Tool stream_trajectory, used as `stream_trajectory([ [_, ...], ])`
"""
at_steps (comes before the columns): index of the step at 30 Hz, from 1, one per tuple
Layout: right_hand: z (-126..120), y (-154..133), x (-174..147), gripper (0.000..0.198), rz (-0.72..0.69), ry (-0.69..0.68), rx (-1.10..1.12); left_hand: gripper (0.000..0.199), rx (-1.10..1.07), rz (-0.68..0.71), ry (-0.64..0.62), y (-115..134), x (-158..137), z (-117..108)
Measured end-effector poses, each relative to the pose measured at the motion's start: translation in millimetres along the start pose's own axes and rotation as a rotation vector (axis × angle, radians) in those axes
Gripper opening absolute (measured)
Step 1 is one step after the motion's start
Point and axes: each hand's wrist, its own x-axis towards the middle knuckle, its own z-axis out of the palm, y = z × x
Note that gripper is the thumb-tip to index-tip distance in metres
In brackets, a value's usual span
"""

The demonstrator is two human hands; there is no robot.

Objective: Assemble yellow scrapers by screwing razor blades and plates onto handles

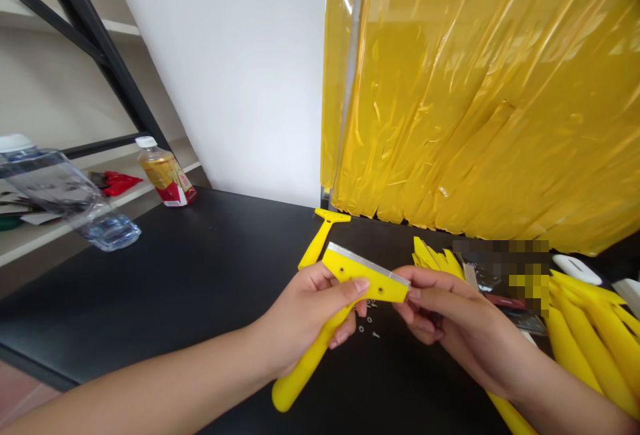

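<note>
A yellow scraper point(320, 348) with a metal blade point(367, 260) along its wide head is tilted up over the black table. My left hand point(320, 301) is closed round its neck, the thumb pressed on the head between two small holes. At the blade's right end, my right hand point(440, 301) pinches the corner of the head between thumb and fingers. Part of its grip is hidden. Below and between the hands, several small screws and nuts point(369, 320) lie on the table. Behind my left hand lies another yellow scraper piece point(320, 238).
Several yellow scraper handles point(585, 341) are piled at the right, by a white rounded object point(577, 268). A clear bottle point(75, 195) and a drink bottle point(167, 175) stand at the left. Yellow plastic sheeting point(475, 101) hangs behind the black table point(200, 275).
</note>
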Motion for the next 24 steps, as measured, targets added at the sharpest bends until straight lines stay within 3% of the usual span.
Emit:
stream_trajectory([
  [9, 0.2, 0.9, -2.8, 0.020, 0.048, -0.022, 0.094, 0.030, 0.036, 0.014, 0.018, 1.5, -0.4, 0.3],
  [16, 4.0, 1.3, -5.2, 0.019, -0.048, 0.044, -0.133, 0.030, 0.046, 0.015, -0.008, 3.8, -0.5, -2.3],
  [24, 1.6, -3.4, -7.6, 0.026, 0.016, 0.024, -0.127, 0.033, 0.002, -0.008, -0.035, 4.8, -0.8, -3.4],
])
